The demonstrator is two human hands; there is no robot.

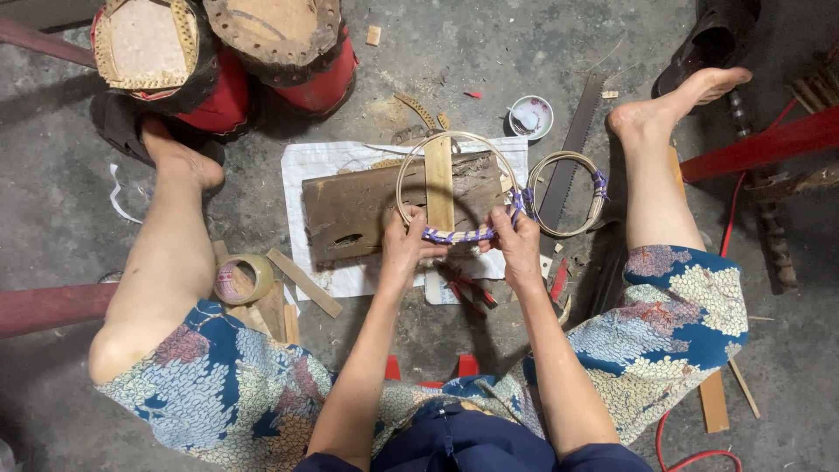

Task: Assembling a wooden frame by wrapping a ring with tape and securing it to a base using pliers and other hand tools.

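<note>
Both hands, left hand (404, 242) and right hand (517, 242), pinched shut on a cane hoop (454, 188) at its purple-wrapped 6 o'clock edge, above a wooden board (350, 214). Second hoop (568, 194) lay at 3 o'clock beside a saw blade (572, 144); tape roll (245, 280) at 9 o'clock.

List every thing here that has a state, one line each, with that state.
Left hand: gripping the hoop's wrapped edge.
Right hand: gripping the same edge.
Hoop: held up, partly wrapped in purple strip.
Second hoop: lying on the floor, purple binding at one side.
Saw: lying flat, unused.
Tape roll: lying flat by the left leg.
Bowl: upright on the floor.
Board: lying flat on white sheet.
</note>
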